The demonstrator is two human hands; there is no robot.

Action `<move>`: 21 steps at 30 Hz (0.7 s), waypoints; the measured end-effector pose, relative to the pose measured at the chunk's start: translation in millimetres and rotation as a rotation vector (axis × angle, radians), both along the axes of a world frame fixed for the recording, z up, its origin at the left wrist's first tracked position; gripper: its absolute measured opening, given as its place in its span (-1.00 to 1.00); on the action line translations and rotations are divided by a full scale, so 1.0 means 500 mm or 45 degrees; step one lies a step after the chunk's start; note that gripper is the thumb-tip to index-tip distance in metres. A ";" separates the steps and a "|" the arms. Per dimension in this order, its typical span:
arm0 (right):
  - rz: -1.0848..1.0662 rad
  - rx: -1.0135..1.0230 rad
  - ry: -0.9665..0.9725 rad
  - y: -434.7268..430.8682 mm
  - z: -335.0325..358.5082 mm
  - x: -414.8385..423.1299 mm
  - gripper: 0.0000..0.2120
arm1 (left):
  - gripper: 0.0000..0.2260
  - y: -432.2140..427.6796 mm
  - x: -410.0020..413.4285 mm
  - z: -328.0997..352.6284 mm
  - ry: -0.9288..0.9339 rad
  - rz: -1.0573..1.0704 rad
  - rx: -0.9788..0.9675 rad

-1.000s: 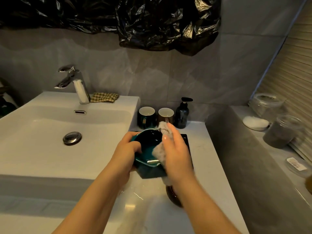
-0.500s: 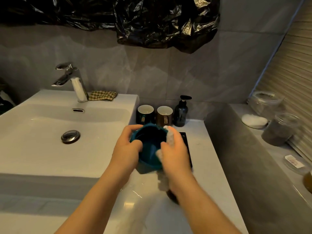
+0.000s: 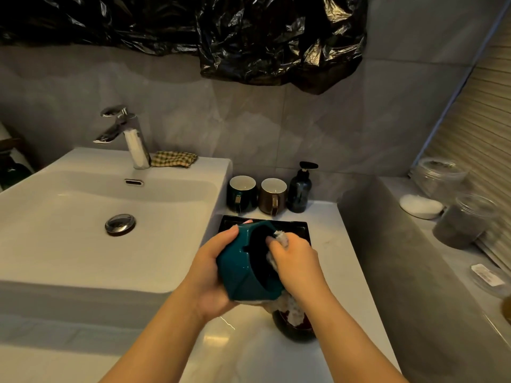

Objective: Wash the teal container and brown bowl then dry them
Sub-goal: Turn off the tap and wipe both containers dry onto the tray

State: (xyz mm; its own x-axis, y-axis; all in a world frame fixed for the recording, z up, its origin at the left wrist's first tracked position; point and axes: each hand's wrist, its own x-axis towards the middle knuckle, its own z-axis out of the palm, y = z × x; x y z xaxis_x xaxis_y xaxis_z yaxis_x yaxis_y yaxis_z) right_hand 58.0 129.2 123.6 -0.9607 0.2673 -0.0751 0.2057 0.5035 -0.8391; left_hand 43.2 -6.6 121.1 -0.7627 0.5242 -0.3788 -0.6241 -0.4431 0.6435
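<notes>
At the counter [image 3: 345,272] beside the sink [image 3: 83,244], my left hand [image 3: 210,272] wraps its curled fingers around the teal container [image 3: 243,266], held above the counter and tipped so its mouth faces right. My right hand [image 3: 296,264] pinches a pale cloth [image 3: 282,239], fingers bunched and pushed into that mouth. The brown bowl [image 3: 293,331] sits on the counter under my right wrist, partly hidden.
</notes>
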 end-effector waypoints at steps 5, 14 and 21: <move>-0.327 -0.403 0.256 -0.005 0.010 0.002 -0.79 | -0.57 0.001 0.008 -0.020 -0.223 -0.036 0.215; 0.287 0.146 0.572 -0.026 -0.001 0.016 -0.30 | -0.63 0.004 -0.005 -0.025 -0.175 0.063 0.236; 0.915 0.588 0.359 -0.020 0.017 0.041 -0.25 | -0.56 -0.009 -0.024 -0.017 -0.087 0.090 0.203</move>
State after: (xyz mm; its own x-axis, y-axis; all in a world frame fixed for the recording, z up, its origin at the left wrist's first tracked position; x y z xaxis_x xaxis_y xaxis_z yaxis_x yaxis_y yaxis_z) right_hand 78.4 119.3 132.2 -0.8743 -0.4600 0.1550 -0.4720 0.7310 -0.4928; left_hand 31.2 -10.9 112.5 -0.7752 0.5274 -0.3477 -0.6276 -0.5805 0.5188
